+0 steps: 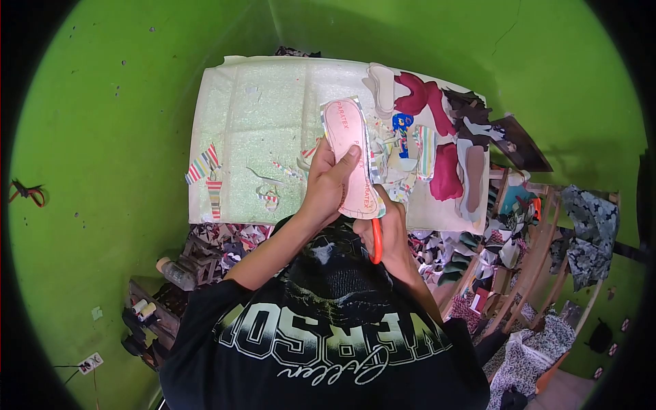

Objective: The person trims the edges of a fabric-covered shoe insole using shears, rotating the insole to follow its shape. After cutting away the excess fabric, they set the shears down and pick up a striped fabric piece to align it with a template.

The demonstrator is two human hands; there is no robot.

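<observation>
My left hand [329, 179] grips a pink shoe insole [346, 123] printed with red "PARATEX" lettering, its thumb pressed flat on the face. Striped fabric sticks out past the insole's edge, and a drawn outline runs just inside it. At the insole's lower right end, my right hand [391, 229] is closed around scissors with an orange handle [376, 242]. The scissor blades are hidden behind the insole and hand. Both hands are held over the front of the white-covered table [266, 96].
Striped fabric scraps [203, 164] lie on the table's left and middle. Maroon sole-shaped pieces [446, 174] and pale insoles [383, 89] lie at its right. Scraps are heaped beneath the table. A wooden rack [540, 253] with cloth stands at right. Green walls enclose the corner.
</observation>
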